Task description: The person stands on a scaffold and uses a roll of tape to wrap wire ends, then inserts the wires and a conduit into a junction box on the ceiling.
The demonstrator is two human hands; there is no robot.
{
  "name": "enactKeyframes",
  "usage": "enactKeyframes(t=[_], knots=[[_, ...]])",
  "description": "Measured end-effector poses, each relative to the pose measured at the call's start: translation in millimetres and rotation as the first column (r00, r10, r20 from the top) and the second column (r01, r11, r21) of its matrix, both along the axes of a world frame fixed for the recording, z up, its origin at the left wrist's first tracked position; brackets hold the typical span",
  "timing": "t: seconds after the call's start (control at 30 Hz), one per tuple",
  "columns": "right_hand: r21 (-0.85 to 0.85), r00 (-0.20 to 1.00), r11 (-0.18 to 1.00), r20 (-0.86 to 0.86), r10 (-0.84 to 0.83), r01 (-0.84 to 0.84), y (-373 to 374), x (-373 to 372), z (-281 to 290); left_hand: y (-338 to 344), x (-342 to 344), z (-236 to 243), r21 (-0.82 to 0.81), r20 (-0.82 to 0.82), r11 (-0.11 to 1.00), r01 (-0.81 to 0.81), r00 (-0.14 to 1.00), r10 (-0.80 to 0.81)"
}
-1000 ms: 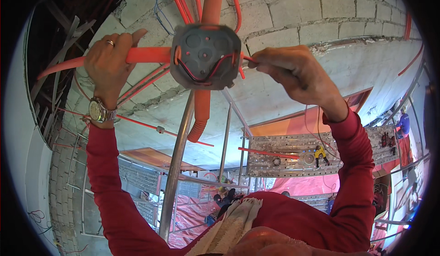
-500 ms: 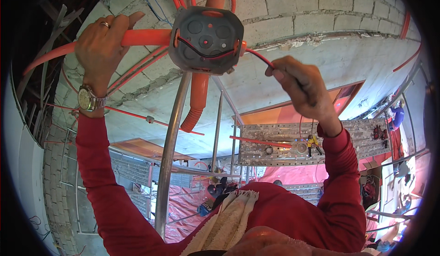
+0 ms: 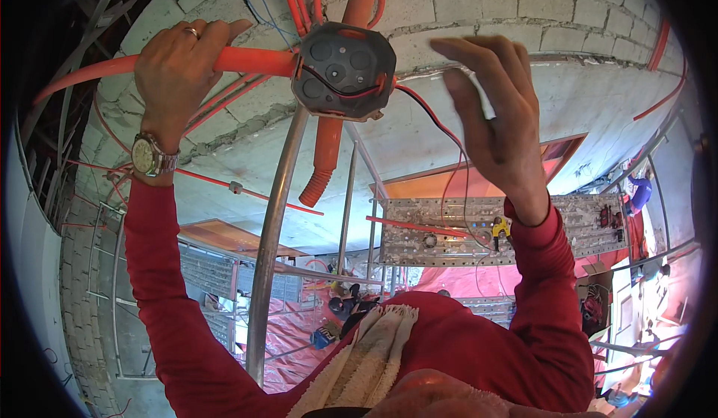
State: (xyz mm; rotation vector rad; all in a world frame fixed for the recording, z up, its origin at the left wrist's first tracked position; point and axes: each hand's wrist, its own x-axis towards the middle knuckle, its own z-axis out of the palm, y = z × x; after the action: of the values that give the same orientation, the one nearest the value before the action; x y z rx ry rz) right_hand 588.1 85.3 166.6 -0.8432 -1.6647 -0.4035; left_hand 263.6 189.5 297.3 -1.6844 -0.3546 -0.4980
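Note:
My left hand (image 3: 179, 70) is wrapped round an orange conduit (image 3: 258, 61) that enters the left side of a dark grey octagonal junction box (image 3: 336, 70). A red and black wire pair (image 3: 420, 101) crosses the inside of the box, comes out on its right and hangs down. To the right of the box my right hand (image 3: 497, 111) is raised with fingers spread, holding nothing. The loose wires hang close beside its thumb side. A short orange corrugated conduit (image 3: 323, 163) points down below the box, and an orange stub (image 3: 360, 6) rises above it.
A steel scaffold pole (image 3: 277, 231) stands just under the box. Yellow-handled pliers (image 3: 500, 231) and a red tube (image 3: 426, 227) lie on the perforated metal platform (image 3: 400, 249) below. Thin red conduits (image 3: 293, 2) run up the block wall (image 3: 464, 2). Another person (image 3: 639, 193) is at the far right.
My right hand has let go of the wires, opened and moved slightly up. The wires now droop below the box's right side. My left hand still grips the conduit; the box appears shifted slightly right.

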Motion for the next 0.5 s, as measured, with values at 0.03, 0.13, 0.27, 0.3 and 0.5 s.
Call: enactKeyframes(t=[0.03,0.13,0.27,0.3,0.5], knots=[[0.104,0.993,0.994,0.114,0.011,-0.023,-0.4,-12.4,12.3,-0.3,-1.8,-0.1,-0.002,0.001,1.000,-0.002,1.000,0.002],[0.075,0.947,0.997,0.320,-0.013,-0.011,4.6,-45.3,26.6,-0.4,-2.7,3.4,0.009,-0.010,0.999,-0.037,0.999,0.037],[-0.228,0.861,0.970,0.507,0.040,0.089,17.8,-49.5,49.7,2.5,2.5,3.0,0.028,0.013,1.000,-0.013,1.000,0.012],[-0.227,0.859,0.970,0.511,0.044,0.085,21.7,-52.5,50.0,1.6,2.5,2.5,0.010,0.009,1.000,-0.022,1.000,0.022],[-0.069,0.893,0.997,0.446,0.058,-0.030,34.1,-51.1,37.7,7.2,-2.4,3.3,-0.008,-0.011,0.999,0.050,0.999,-0.051]])
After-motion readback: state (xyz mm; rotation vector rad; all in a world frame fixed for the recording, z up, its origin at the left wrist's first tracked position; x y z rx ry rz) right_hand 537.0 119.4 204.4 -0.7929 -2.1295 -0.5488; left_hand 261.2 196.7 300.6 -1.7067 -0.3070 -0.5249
